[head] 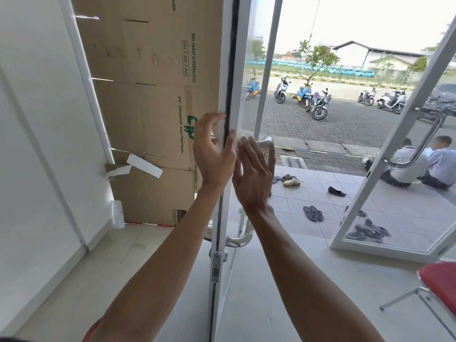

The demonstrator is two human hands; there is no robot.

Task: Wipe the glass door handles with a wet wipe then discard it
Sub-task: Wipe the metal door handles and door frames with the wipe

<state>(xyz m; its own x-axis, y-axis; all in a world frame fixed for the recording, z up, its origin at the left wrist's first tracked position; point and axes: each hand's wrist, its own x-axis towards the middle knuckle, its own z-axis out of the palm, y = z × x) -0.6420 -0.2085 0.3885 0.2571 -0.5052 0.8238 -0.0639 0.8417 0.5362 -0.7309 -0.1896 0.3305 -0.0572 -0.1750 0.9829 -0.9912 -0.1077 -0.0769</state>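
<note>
Bracing: door edge (228, 82) was touched by left hand (212, 154), fingers straight | wet wipe (265, 145) was pressed onto handle (243, 236) by right hand (254, 174), fingers flat, unclenched

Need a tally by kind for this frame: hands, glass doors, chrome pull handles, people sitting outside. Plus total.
Hands: 2 (left hand, right hand)
Glass doors: 2 (near door, far door)
Chrome pull handles plainly visible: 2 (near handle, far handle)
Seated people: 2 (one person, second person)
Total: 8
</note>
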